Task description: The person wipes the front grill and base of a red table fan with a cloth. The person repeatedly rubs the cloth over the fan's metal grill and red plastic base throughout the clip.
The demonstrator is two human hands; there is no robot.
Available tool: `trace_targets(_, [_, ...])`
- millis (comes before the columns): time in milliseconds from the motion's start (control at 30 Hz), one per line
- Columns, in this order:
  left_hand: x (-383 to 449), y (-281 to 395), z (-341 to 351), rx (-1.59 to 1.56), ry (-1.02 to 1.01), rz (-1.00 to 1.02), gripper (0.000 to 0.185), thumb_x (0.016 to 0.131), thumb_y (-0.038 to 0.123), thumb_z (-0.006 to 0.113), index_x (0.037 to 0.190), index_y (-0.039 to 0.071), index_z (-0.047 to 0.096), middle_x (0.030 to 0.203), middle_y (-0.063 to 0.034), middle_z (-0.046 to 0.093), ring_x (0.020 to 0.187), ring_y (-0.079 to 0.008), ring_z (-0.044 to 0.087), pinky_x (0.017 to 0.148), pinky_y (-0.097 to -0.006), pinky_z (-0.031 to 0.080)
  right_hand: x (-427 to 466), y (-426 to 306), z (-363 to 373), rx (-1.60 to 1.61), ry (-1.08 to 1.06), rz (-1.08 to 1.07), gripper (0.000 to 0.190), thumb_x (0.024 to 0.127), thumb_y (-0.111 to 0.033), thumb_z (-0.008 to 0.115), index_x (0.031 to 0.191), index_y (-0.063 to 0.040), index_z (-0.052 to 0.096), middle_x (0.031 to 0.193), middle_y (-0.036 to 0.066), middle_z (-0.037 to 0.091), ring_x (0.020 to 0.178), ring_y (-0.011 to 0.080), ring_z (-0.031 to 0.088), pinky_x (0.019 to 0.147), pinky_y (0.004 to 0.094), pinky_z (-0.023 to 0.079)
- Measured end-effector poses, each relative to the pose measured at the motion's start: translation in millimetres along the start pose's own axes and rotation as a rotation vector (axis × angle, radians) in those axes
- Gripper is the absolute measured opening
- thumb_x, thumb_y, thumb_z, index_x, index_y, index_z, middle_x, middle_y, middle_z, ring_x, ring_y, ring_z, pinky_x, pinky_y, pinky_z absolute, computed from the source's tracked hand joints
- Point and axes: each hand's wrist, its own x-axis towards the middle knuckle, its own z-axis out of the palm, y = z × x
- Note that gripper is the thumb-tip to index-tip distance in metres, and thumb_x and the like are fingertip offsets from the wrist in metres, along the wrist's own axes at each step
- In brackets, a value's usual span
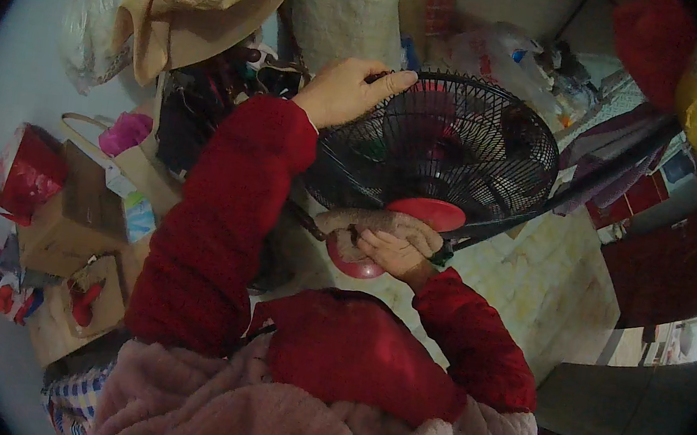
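Note:
A black electric fan [458, 146] with a wire grille and a red disc at its hub stands tilted before me. My left hand [355, 91] grips the upper left rim of the grille, thumb over the edge. Below the red disc, my right hand [397, 254] presses a greyish-brown cloth [380, 221] near the fan's hub. A pink-red rounded part [356, 266] shows just under the cloth and my fingers. The fingertips of my right hand lie on the cloth.
Cardboard boxes [68, 213] and a red bag [31, 174] are at the left. A large pale sack [351, 14] stands behind the fan, with a tan paper-like cover [205, 5] beside it. Purple-grey fabric [610, 156] hangs at the right, above a marbled floor [545, 283].

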Motion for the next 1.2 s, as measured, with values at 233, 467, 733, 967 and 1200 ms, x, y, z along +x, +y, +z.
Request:
trace_targets(233, [10, -8, 0, -0.301, -0.219, 0.021, 0.044, 0.099, 0.042, 0.054, 0.103, 0.000, 0.066, 0.087, -0.0011, 0.062, 0.085, -0.0106, 0.054, 0.080, -0.0271, 0.045, 66, -24, -166, -0.459, 0.339, 0.180, 0.037, 0.079, -0.024, 0.060, 0.116, -0.024, 0.061, 0.124, -0.001, 0.055, 0.114, 0.0192, 0.048, 0.087, 0.0371, 0.038])
trace_targets(467, [-19, -24, 2, -0.899, -0.251, -0.025, 0.039, 0.099, 0.020, 0.057, 0.132, 0.000, 0.054, 0.127, -0.0061, 0.060, 0.115, -0.0147, 0.055, 0.100, -0.0296, 0.043, 141, -12, -239, -0.373, 0.909, 0.482, 0.059, 0.072, -0.023, 0.083, 0.120, -0.002, 0.057, 0.123, 0.011, 0.054, 0.115, 0.0335, 0.048, 0.097, 0.0429, 0.032])
trace_targets(733, [-22, -41, 3, -0.888, -0.289, 0.028, 0.044, 0.098, 0.028, 0.060, 0.130, -0.002, 0.055, 0.119, -0.0041, 0.061, 0.107, -0.0122, 0.055, 0.094, -0.0268, 0.044, 64, -31, -132, -0.471, 0.409, 0.344, 0.042, 0.074, -0.022, 0.060, 0.115, -0.030, 0.068, 0.125, -0.004, 0.058, 0.110, 0.0220, 0.048, 0.091, 0.0369, 0.035])
trace_targets(967, [-16, -32, 13, -0.700, -0.244, 0.109, 0.046, 0.099, 0.036, 0.058, 0.127, 0.000, 0.058, 0.114, -0.0045, 0.063, 0.104, -0.0117, 0.055, 0.093, -0.0256, 0.043, 18, -21, -146, -0.575, 0.249, 0.165, 0.043, 0.071, -0.024, 0.064, 0.114, -0.030, 0.069, 0.120, -0.002, 0.055, 0.113, 0.0225, 0.048, 0.094, 0.0438, 0.033])
trace_targets(1200, [-8, -51, 12, -0.600, -0.400, 0.108, 0.039, 0.103, 0.019, 0.045, 0.140, 0.008, 0.045, 0.138, -0.0039, 0.052, 0.120, -0.0142, 0.051, 0.101, -0.0287, 0.044, 126, -22, -239, -0.479, 0.588, 0.335, 0.048, 0.066, -0.032, 0.070, 0.114, -0.026, 0.067, 0.133, 0.003, 0.053, 0.120, 0.0288, 0.045, 0.100, 0.0464, 0.030])
